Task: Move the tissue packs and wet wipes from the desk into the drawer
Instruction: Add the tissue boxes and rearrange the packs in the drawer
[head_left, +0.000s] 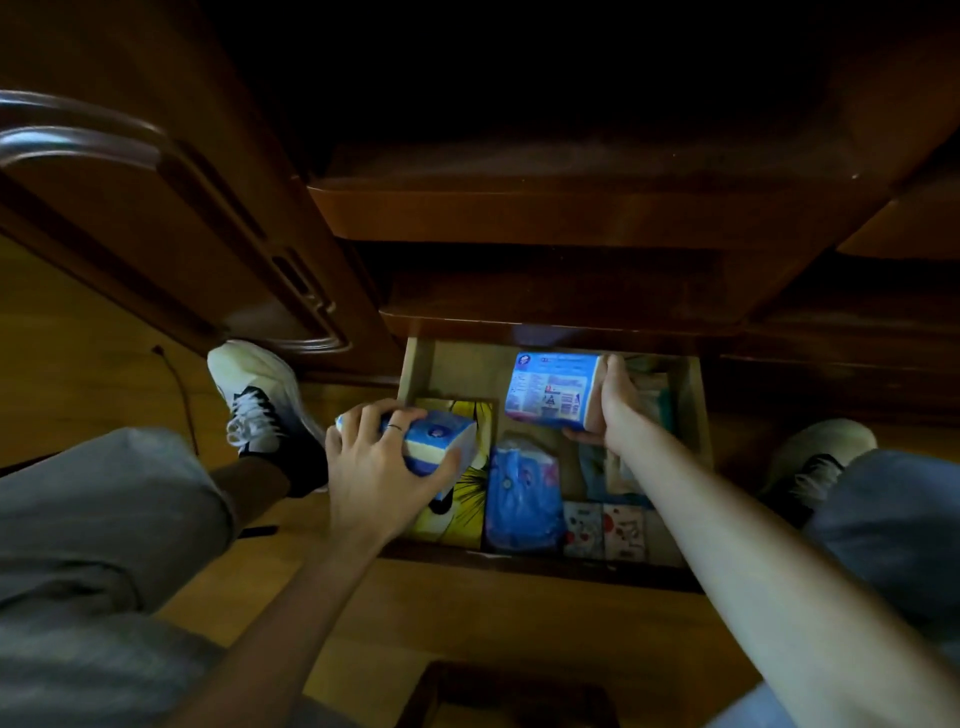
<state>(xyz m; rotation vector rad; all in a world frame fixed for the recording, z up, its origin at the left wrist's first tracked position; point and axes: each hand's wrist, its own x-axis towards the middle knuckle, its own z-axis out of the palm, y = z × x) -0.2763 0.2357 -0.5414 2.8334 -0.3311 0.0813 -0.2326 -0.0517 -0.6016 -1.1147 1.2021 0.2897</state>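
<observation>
Open drawer (696, 415) sitting low in the desk, between the person's feet.
Left hand (379, 467) is holding one tissue pack (441, 441) over the drawer's left side; right hand (613, 410) is holding another pack (550, 389) over its rear, with more packets (524, 499) lying inside below.

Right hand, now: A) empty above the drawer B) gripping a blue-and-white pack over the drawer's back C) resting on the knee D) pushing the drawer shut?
B: the right hand grips the blue-and-white pack over the back of the open drawer.
</observation>
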